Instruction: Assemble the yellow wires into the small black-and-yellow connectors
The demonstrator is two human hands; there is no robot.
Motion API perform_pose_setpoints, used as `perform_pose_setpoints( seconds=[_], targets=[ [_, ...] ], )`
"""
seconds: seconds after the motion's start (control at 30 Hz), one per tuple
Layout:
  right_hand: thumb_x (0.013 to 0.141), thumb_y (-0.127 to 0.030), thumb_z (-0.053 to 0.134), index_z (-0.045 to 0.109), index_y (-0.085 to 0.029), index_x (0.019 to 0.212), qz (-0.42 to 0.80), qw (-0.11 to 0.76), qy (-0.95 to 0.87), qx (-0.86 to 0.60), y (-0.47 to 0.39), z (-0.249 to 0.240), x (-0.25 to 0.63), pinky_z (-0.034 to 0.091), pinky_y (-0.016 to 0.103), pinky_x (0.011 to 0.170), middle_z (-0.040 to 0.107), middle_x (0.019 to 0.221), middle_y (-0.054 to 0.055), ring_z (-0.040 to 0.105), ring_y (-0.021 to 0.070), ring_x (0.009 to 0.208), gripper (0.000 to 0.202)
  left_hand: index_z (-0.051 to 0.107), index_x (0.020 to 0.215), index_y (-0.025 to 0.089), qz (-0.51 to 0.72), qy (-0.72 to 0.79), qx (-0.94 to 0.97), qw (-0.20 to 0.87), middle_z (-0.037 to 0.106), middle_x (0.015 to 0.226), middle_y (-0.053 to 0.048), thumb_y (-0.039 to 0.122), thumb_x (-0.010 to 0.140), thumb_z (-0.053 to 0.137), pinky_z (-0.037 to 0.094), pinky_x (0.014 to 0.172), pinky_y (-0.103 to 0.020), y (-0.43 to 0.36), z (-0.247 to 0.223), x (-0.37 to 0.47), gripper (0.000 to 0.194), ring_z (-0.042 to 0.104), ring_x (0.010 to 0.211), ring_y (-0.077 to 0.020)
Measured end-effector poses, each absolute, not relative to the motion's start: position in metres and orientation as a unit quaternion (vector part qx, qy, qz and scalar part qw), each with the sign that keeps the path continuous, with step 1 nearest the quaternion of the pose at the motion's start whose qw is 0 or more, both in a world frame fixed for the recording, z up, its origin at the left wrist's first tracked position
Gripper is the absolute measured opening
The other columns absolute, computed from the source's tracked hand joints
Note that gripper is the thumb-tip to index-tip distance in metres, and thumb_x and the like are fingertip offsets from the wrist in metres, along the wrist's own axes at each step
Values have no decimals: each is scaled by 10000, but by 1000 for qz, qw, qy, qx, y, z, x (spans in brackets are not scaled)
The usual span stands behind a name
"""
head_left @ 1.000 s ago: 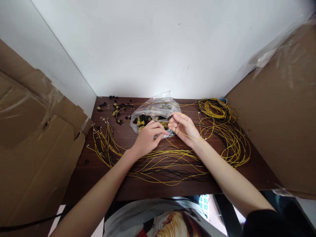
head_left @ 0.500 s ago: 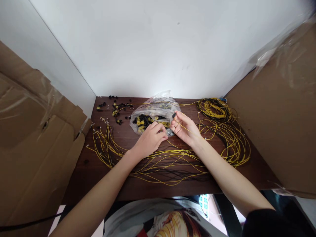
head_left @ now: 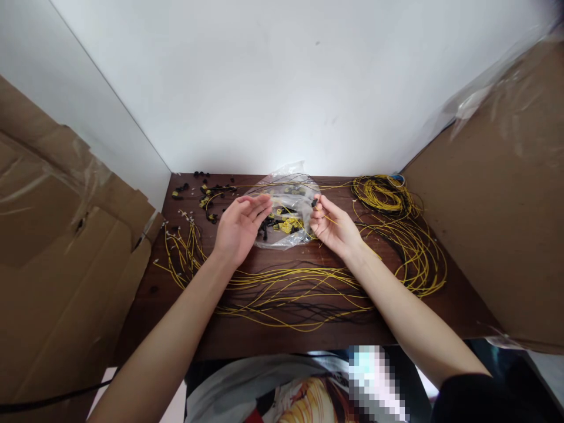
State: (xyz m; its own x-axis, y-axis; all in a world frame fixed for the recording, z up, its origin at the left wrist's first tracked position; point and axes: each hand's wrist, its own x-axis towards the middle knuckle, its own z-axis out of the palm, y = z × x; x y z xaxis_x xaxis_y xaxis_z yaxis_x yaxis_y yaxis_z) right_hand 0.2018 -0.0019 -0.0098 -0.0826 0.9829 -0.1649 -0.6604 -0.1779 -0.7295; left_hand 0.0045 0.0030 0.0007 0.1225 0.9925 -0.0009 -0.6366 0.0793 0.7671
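Note:
Between the fingertips of my right hand [head_left: 337,229] is a small black connector [head_left: 314,202], with a yellow wire [head_left: 329,219] running down beside the palm. My left hand [head_left: 240,226] is raised at the left side of the clear plastic bag [head_left: 304,202], palm turned inward and fingers mostly straight. Its fingertips come together where a thin yellow wire [head_left: 286,208] seems to end, though the pinch is hard to make out. Yellow and black connector pieces [head_left: 288,225] fill the bag between both hands.
Long yellow and black wires [head_left: 299,273] stretch across the brown table [head_left: 176,329], with white-tipped ends [head_left: 185,214] at left. A coiled wire bundle [head_left: 383,194] lies back right. Loose black and yellow pieces [head_left: 205,200] sit back left. Cardboard [head_left: 493,194] flanks the table; a white wall [head_left: 286,88] stands behind.
My left hand has moved left and up from in front of the bag, and its palm has turned inward. My right hand has shifted slightly right, still holding the black connector.

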Motion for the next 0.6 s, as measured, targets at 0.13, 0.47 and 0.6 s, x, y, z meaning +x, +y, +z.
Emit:
perform_pose_setpoints(
  seconds=[0.13,0.47,0.6],
  targets=[
    [731,-143,667,657,-150,793,707,594,-222,-313,-6,-9,194,418,98,401,663,630,-25,574,32,504,63,545,681,167,634,265,168,707,710,870,-42,129,745,483,510,904,-306,6,5,0,96,661,884,-142],
    [738,-85,624,615,-133,767,739,578,-183,-294,-7,-5,193,387,56,355,673,644,-9,565,17,472,57,530,655,152,589,182,121,778,582,598,9,80,674,468,504,601,-205,0,12,-3,97,551,552,-77],
    [744,-72,604,568,-138,729,756,573,-139,-285,-6,-6,193,387,57,364,623,558,-28,499,6,420,76,504,639,154,576,161,142,788,487,554,22,75,646,472,455,552,-203,0,11,-3,86,492,533,-79]
  ],
)
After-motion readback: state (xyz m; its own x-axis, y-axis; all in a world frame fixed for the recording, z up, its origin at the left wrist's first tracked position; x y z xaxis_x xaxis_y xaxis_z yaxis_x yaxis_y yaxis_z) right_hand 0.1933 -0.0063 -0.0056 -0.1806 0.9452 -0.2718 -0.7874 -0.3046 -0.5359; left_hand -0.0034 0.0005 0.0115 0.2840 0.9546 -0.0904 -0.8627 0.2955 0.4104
